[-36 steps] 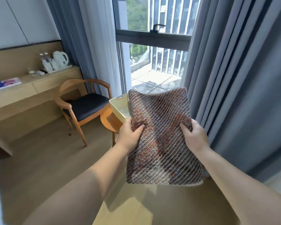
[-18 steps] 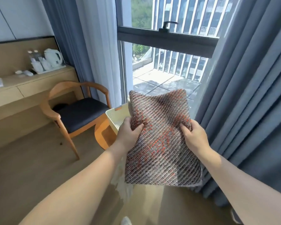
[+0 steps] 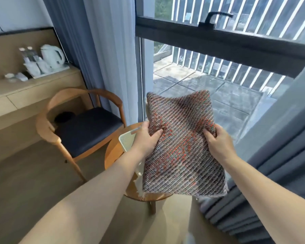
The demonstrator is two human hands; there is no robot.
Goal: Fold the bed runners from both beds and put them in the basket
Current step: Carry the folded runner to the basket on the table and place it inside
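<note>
A folded bed runner [image 3: 181, 143], woven in brown, grey and orange, hangs in front of me as a flat square. My left hand [image 3: 145, 138] grips its left edge and my right hand [image 3: 217, 143] grips its right edge, thumbs on the front. Directly below and behind it sits a cream plastic basket [image 3: 126, 140] on a small round wooden table [image 3: 113, 152]. The runner and my left hand hide most of the basket; only its near left corner and a piece of its side wall show.
A wooden armchair [image 3: 81, 127] with a dark seat stands left of the table. A long wooden desk [image 3: 33, 88] with a kettle tray runs along the left wall. A large window is ahead, with grey curtains [image 3: 271, 173] close on the right. Wooden floor lies in front.
The view has come closer to the table and basket, which now sit under the runner. Both hands keep the same grip on the runner.
</note>
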